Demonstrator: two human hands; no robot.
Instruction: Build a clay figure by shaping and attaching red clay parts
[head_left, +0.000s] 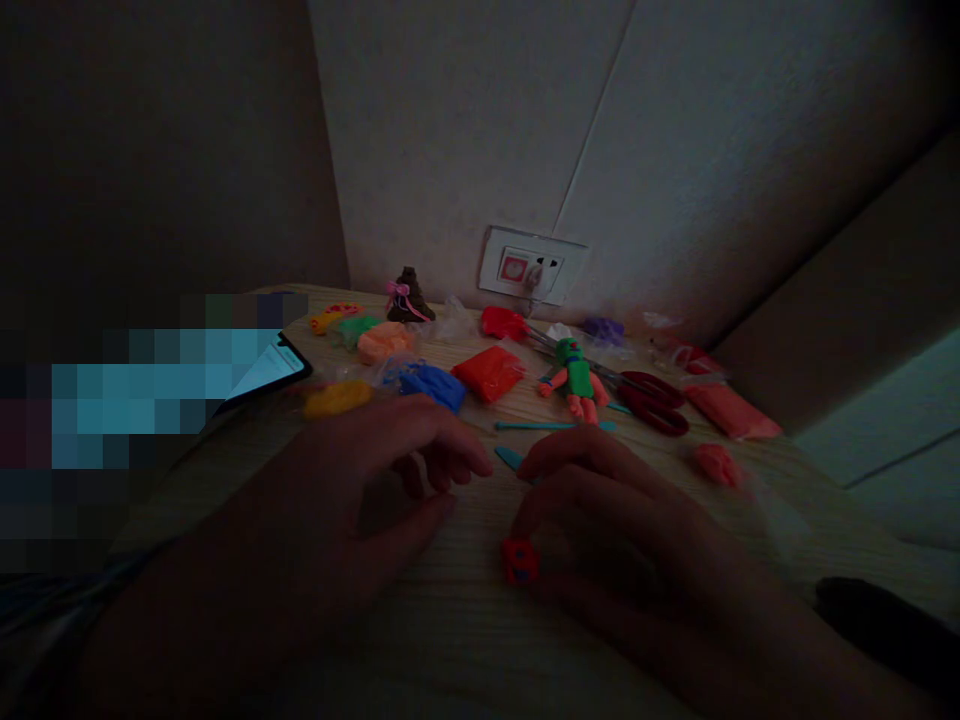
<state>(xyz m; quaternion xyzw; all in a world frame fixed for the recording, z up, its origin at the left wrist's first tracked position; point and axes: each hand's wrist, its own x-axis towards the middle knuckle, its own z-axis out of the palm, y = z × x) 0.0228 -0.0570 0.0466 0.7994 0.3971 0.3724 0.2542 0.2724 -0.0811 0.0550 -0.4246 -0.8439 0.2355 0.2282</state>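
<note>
Over the wooden table, my left hand (375, 500) hovers with curled fingers and the thumb apart, nothing between them. My right hand (630, 550) pinches a small red clay piece with dark blue marks (520, 562) between finger and thumb, low over the table. Just beyond my right fingertips lies a teal blade-like modelling tool (508, 457), partly hidden by that hand. A thin teal stick tool (551, 427) rests behind it. Farther back lies a small clay figure (577, 378) with a green head and body and peach limbs.
Red-handled scissors (652, 400) lie right of the figure. Bags of orange-red (489, 373), blue (433, 387), yellow (337, 399) and salmon clay (733, 408) surround it. A brown ornament with a pink bow (409, 297) stands near the wall socket (531, 265). A phone (270, 372) is at left.
</note>
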